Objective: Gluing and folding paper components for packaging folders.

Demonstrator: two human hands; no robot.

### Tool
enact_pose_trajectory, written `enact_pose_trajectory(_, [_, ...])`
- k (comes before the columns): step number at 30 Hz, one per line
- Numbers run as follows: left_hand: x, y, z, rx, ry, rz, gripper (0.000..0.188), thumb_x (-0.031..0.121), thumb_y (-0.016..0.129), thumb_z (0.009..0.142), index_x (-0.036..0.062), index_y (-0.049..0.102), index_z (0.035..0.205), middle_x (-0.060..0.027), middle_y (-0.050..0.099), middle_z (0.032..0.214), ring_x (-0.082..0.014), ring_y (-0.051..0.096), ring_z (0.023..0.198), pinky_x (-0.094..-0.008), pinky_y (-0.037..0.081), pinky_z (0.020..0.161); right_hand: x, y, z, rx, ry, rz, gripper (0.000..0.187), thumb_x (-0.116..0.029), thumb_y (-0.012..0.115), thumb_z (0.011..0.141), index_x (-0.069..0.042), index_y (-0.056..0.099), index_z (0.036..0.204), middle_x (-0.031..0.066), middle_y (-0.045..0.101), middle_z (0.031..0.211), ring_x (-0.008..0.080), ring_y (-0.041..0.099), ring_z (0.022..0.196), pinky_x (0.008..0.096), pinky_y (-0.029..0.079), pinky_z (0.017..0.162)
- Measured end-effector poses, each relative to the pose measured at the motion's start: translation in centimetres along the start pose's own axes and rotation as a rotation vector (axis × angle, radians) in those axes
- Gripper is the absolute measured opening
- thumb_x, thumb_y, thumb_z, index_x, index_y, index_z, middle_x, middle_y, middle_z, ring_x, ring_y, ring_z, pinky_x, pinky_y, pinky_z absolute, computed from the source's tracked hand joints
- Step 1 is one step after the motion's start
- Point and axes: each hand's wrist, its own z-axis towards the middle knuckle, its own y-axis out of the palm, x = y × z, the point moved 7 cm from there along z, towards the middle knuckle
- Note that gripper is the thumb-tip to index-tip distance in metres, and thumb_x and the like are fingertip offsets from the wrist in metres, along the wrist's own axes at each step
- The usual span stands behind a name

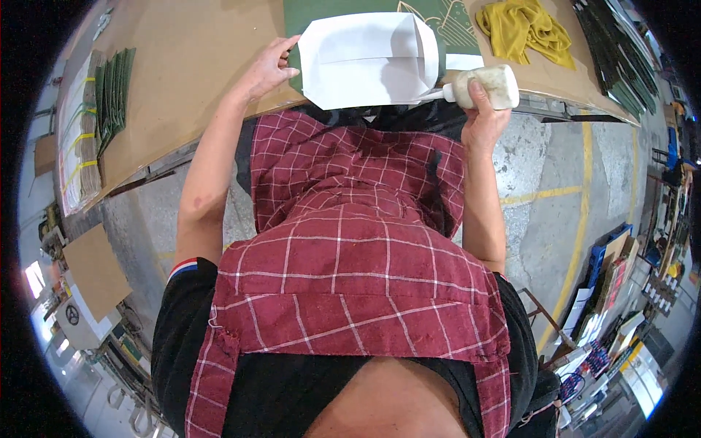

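A paper bag [350,73] lies at the table's near edge, its end folded out into a white panel with slanted corners, and green shows at its sides. My left hand [276,64] grips the bag's left edge, thumb and fingers closing on the green side. In my right hand [485,117] is a dirty white squeeze bottle [496,84], tilted on its side. The bottle's narrow nozzle points left and reaches the lower right corner of the white panel; whether the tip touches the paper is too small to tell.
Under the bag lies green printed paper [454,25] with gold line drawings. A yellow cloth [526,33] is crumpled at the right. Green folded bags [115,95] and a strapped stack [80,146] stand at the left; more dark green bags [610,55] sit at the far right.
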Motion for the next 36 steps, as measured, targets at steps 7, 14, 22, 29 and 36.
enact_pose_trajectory(7, [-0.8,-0.1,0.1,-0.003,0.016,-0.015,0.064,0.006,0.059,0.071,0.0081,0.036,0.130,-0.0103,0.042,0.112,-0.0211,0.045,0.097,-0.0292,0.038,0.089,-0.1,-4.4,1.6,0.204,0.061,0.200,0.033,-0.016,0.062,0.077,-0.007,0.050,0.106,0.0074,0.057,0.095,0.0200,0.061,0.079,0.0331,0.054,0.054])
enact_pose_trajectory(14, [1.5,-0.4,-0.4,0.035,0.015,0.010,0.073,0.001,0.061,0.070,0.0132,0.029,0.134,-0.0097,0.041,0.111,-0.0222,0.045,0.095,-0.0297,0.040,0.087,1.0,-4.4,2.0,0.212,0.105,0.408,0.042,-0.016,0.066,0.074,-0.007,0.047,0.110,0.0080,0.056,0.098,0.0217,0.060,0.082,0.0333,0.055,0.057])
enact_pose_trajectory(22, [1.5,0.0,-0.2,0.043,0.125,0.278,0.078,0.000,0.063,0.069,0.0112,0.023,0.135,-0.0138,0.033,0.127,-0.0279,0.037,0.116,-0.0333,0.037,0.096,4.2,-1.2,2.3,0.049,0.452,1.100,0.044,-0.031,0.065,0.075,-0.007,0.050,0.109,0.0094,0.058,0.104,0.0276,0.055,0.095,0.0447,0.047,0.081])
enact_pose_trajectory(29, [1.4,-0.2,1.6,-0.124,0.124,0.304,0.079,0.000,0.064,0.067,0.0071,0.024,0.134,-0.0145,0.028,0.129,-0.0285,0.036,0.117,-0.0321,0.038,0.095,4.9,1.1,0.7,-0.082,0.542,1.140,0.047,-0.034,0.066,0.074,-0.008,0.049,0.110,0.0112,0.054,0.107,0.0315,0.051,0.098,0.0561,0.035,0.092])
enact_pose_trajectory(36, [1.1,0.0,2.3,-0.232,0.051,0.327,0.079,0.004,0.066,0.065,0.0058,0.026,0.133,-0.0139,0.031,0.124,-0.0273,0.040,0.110,-0.0305,0.043,0.087,5.8,3.0,1.8,-0.019,0.466,0.921,0.052,-0.039,0.064,0.075,-0.014,0.043,0.115,0.0079,0.050,0.111,0.0281,0.045,0.105,0.0661,0.027,0.090])
